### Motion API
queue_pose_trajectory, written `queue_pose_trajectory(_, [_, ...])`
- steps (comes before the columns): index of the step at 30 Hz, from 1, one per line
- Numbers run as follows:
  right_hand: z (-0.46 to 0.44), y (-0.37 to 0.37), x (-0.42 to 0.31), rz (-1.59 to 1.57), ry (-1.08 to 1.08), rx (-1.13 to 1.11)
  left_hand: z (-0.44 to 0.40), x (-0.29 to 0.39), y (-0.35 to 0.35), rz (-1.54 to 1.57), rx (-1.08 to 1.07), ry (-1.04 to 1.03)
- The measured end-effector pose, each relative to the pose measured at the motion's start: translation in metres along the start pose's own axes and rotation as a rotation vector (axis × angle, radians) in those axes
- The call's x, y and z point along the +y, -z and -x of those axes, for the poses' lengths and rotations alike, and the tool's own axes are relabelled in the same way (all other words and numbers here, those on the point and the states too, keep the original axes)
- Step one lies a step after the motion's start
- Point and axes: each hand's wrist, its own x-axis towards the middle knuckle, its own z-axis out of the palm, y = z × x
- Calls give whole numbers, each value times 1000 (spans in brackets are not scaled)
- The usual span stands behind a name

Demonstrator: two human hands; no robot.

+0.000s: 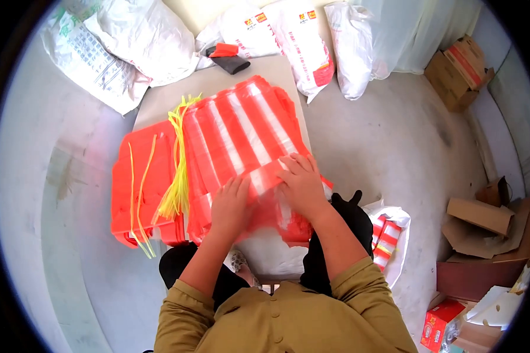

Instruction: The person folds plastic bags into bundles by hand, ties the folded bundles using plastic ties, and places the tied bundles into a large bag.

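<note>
A stack of thin red sheets with white stripes [235,126] covers the middle of the table. On its near part, a folded-over flap lies under both hands. My left hand [231,203] rests on the flap's left side, fingers slightly bent and pointing away from me. Farther right, my right hand [302,182] presses on the flap with its fingers a little apart. Left of the stack runs a bundle of yellow strips [179,159]. Plain red sheets [141,176] lie at the far left, with two loose yellow strips on top.
The table [277,69] holds a black and red item [231,62] at its back. White sacks [300,44] stand behind it. On the floor at right are an open white bag [401,217] with striped rolls, cardboard boxes [480,217] and a red box [439,323].
</note>
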Motion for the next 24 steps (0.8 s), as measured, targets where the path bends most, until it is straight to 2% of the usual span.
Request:
queue_pose_trajectory(2, [-2,4,2,-70,-86,40,-6,0,8,-2,28,14])
queue_pose_trajectory(5, [-5,9,-2,-173,-244,130,-18,2,23,-50,-182,200])
queue_pose_trajectory(8, [-3,1,3,-311,-376,286,-30,15,58,-5,-241,324])
queue_pose_trajectory(10, [-3,4,9,-436,-448,327,-32,9,64,258,-226,372])
queue_pose_trajectory(11, [0,6,10,-611,-501,307,-31,7,66,390,-218,396])
queue_pose_trajectory(13, [1,15,5,-964,-603,255,-31,3,56,1042,-267,506])
queue_pose_trajectory(14, [4,16,10,-998,-605,139,-28,1,47,1372,-283,556])
queue_pose_trajectory(16, [7,18,21,-1058,-602,-99,-22,9,24,1574,-324,715])
queue_pose_trajectory(18, [2,15,14,-905,-704,-255,-14,24,8,1715,-334,801])
queue_pose_trajectory(20, [4,12,7,-764,-666,-332,-6,39,-2,1791,-321,805])
queue_pose_trajectory(22, [15,4,6,-648,-498,-332,-1,51,-5,1784,-270,859])
queue_pose_trajectory(24, [17,-1,9,-652,-513,-305,4,57,-7,1785,-204,958])
